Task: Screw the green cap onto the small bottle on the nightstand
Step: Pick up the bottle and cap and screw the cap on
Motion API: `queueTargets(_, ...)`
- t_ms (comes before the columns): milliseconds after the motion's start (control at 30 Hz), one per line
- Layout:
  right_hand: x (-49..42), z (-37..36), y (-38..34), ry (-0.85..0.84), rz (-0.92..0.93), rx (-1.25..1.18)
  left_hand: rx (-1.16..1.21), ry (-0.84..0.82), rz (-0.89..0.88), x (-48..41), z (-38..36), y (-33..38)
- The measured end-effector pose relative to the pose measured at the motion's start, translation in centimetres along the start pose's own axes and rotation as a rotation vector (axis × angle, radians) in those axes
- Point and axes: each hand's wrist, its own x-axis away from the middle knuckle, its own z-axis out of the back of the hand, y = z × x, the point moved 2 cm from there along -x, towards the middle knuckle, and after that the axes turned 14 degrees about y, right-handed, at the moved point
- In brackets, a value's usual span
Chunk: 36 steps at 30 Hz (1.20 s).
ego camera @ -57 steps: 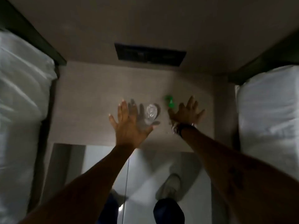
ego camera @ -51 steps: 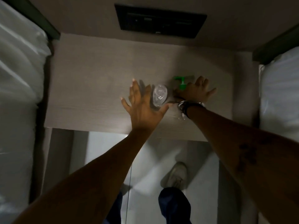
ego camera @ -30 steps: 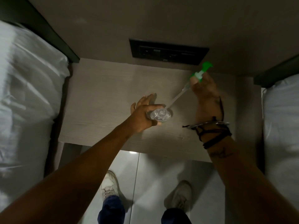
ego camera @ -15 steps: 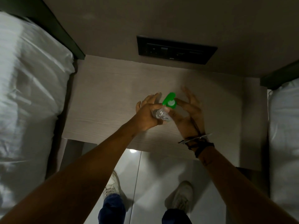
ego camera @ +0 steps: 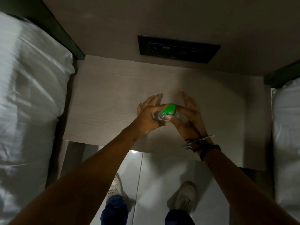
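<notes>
A small clear bottle (ego camera: 158, 116) is held over the pale wooden nightstand (ego camera: 103, 101), near its middle. My left hand (ego camera: 146, 118) grips the bottle from the left, with thumb and forefinger on it and the other fingers stretched out. The green pump cap (ego camera: 168, 109) sits on top of the bottle's neck. My right hand (ego camera: 186, 117) pinches the cap from the right with thumb and forefinger, the remaining fingers spread upward. Most of the bottle's body is hidden between the two hands.
A white pillow (ego camera: 29, 98) lies left of the nightstand and another white pillow (ego camera: 287, 135) right of it. A dark socket panel (ego camera: 177, 49) is set in the wall behind. Below the nightstand's front edge are a glossy floor and two white shoes (ego camera: 185, 195).
My right hand lifted the green cap with its dip tube off the nightstand, carried it over and lowered it into the bottle. My left hand closed on the bottle and still holds it.
</notes>
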Motion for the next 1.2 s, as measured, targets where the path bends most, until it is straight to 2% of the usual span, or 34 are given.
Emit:
queueTargets(167, 0.5, -0.9, -1.3, 0.129, -0.023, 0.135, -0.020, -0.004, 0.000, 1.1, 0.4, -0.3)
queueTargets(333, 0.8, -1.4, -0.6, -0.038, -0.016, -0.004, 0.033, 0.039, -0.008, 1.2, 0.3, -0.6)
queueTargets(500, 0.0, -1.6, 0.0, 0.071, 0.030, 0.134, 0.000, 0.016, -0.032, 1.1, 0.1, -0.5)
queueTargets(600, 0.6, -2.1, -0.4, -0.013, -0.019, 0.077, 0.005, 0.015, -0.031, 1.2, 0.2, -0.9)
queueTargets(733, 1.0, -1.1, 0.5, -0.042, 0.126, -0.019, -0.028, -0.005, -0.043, 1.2, 0.1, -0.5)
queueTargets(900, -0.4, -1.0, 0.0, 0.047, 0.146, 0.202, 0.016, 0.022, -0.037, 1.1, -0.1, -0.8)
queueTargets(1033, 0.1, -1.2, 0.2, -0.051, 0.066, 0.089, -0.017, 0.039, -0.065, 1.6, 0.0, -0.9)
queueTargets(1200, 0.0, 0.0, 0.5, -0.057, 0.079, 0.014, -0.070, 0.153, -0.218, 2.0, 0.3, -0.3)
